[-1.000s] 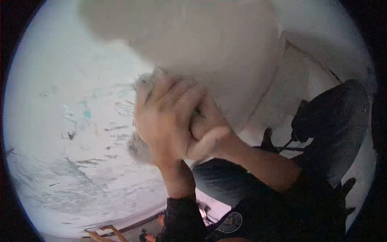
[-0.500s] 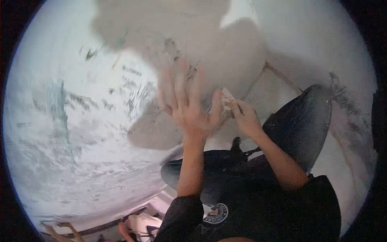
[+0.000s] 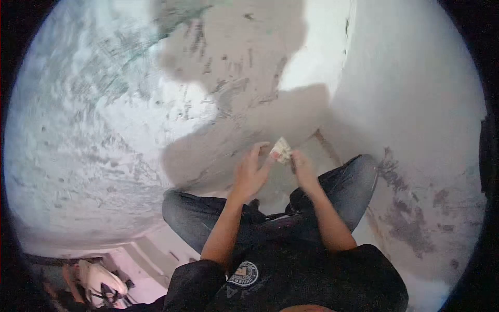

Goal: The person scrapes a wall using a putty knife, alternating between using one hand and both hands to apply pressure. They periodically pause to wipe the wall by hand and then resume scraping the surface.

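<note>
My right hand [image 3: 305,170] pinches a small, pale, crumpled piece [image 3: 280,150], thin and folded like paper or cloth, between thumb and fingers. My left hand [image 3: 250,172] is beside it, fingers apart and curved, the thumb tip right at the piece's left edge. What the piece is made of cannot be told. Both hands are in front of my bent knees, close to a patchy pale wall [image 3: 130,119] with dark scuffs and greenish smears.
A smoother wall [image 3: 410,67] meets the patchy one in a corner at the right. My shadow [image 3: 234,57] falls across the patchy wall. My dark-trousered knees [image 3: 345,184] spread on both sides. At the lower left is a whitish bundle [image 3: 101,281] with dark straps.
My left hand has turned from spread wide and raised before the wall to a curved pose lower down. The view has shifted, and the pale piece remains in my right hand.
</note>
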A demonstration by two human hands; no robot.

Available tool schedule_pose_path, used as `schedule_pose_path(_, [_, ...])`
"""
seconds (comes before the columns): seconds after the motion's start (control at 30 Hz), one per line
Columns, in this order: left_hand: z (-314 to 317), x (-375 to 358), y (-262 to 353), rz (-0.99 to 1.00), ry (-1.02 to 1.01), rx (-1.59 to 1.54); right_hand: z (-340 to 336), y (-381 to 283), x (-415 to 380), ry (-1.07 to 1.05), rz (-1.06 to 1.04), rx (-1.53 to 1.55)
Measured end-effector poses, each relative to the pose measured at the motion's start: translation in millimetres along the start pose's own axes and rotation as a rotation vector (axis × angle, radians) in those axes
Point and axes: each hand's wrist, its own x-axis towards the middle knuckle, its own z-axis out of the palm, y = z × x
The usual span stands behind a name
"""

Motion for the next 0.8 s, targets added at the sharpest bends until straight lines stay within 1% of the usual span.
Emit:
schedule_pose_path(0.03, [10.4, 4.6, -22.8, -0.087, -0.036, -0.440, 18.4, -6.4, -2.3, -0.012, 0.036, -0.072])
schedule_pose_path(0.07, [15.2, -8.3, -24.7, -0.145, -0.069, -0.862, 30.7, -17.1, -20.4, -0.018, 0.049, -0.128])
schedule_pose_path(0.1, [5.5, -17.1, -11.3, -0.219, 0.033, -0.759, 39.6, -35.5, -28.7, -0.036, 0.034, -0.253])
schedule_pose_path(0.13, [10.6, -22.9, -17.9, -0.198, 0.044, -0.768, 44.1, -56.5, -42.3, -0.050, 0.026, -0.375])
schedule_pose_path(0.17, [17.7, -25.1, -31.1, -0.205, 0.070, -0.769, 50.1, -74.3, -53.3, -0.039, 0.004, -0.383])
schedule_pose_path(0.2, [21.0, -26.1, -37.7, -0.212, 0.093, -0.773, 54.2, -90.4, -63.8, -0.078, 0.023, -0.245])
schedule_pose_path(0.23, [13.8, -31.1, -30.6, -0.191, 0.097, -0.784, 57.4, -98.6, -70.4, -0.119, 0.043, -0.107])
schedule_pose_path(0.27, [2.5, -39.3, -15.9, -0.224, 0.065, -0.800, 58.5, -97.7, -73.8, -0.108, 0.024, -0.118])
schedule_pose_path(0.3, [-8.8, -42.2, -4.4, -0.258, 0.032, -0.809, 61.1, -96.3, -74.7, -0.098, -0.151, -0.066])
schedule_pose_path(0.33, [-14.6, -41.3, 2.2, -0.243, 0.030, -0.815, 62.5, -105.5, -75.8, -0.092, -0.317, -0.017])
schedule_pose_path(0.37, [-20.1, -37.7, 7.2, -0.088, 0.189, -0.760, 62.4, -115.4, -71.0, -0.052, -0.426, -0.100])
schedule_pose_path(0.4, [-27.4, -33.5, 13.9, 0.065, 0.350, -0.699, 59.1, -127.1, -65.2, -0.049, -0.440, -0.107])
schedule_pose_path(0.47, [-67.9, -16.0, 40.0, 0.363, 0.765, -0.360, 52.3, -188.8, -54.9, -0.094, -0.470, -0.188])
schedule_pose_path(0.5, [-88.2, -6.0, 46.9, 0.516, 0.876, -0.174, 53.1, -211.7, -43.6, -0.096, -0.480, -0.197])
schedule_pose_path(0.53, [-109.0, 1.8, 51.5, 0.662, 0.981, 0.022, 56.3, -233.3, -31.2, -0.006, -0.653, -0.153])
schedule_pose_path(0.57, [-131.9, 5.2, 58.6, 0.659, 0.988, 0.019, 57.9, -249.1, -18.7, 0.084, -0.820, -0.105])
schedule_pose_path(0.63, [-173.6, 13.6, 74.9, 1.020, 0.710, 0.430, 52.5, -271.2, 7.5, 0.101, -0.859, -0.161])
schedule_pose_path(0.67, [-183.6, 21.4, 83.5, 1.019, 0.712, 0.431, 51.1, -278.4, 15.9, 0.123, -0.883, -0.213])
schedule_pose_path(0.73, [-197.4, 40.7, 100.3, 1.061, 0.480, 0.552, 54.3, -291.3, 31.9, 0.147, -0.858, -0.178])
schedule_pose_path(0.8, [-198.8, 57.8, 104.6, 1.091, 0.484, 0.566, 58.7, -301.8, 40.3, 0.170, -0.837, -0.142])
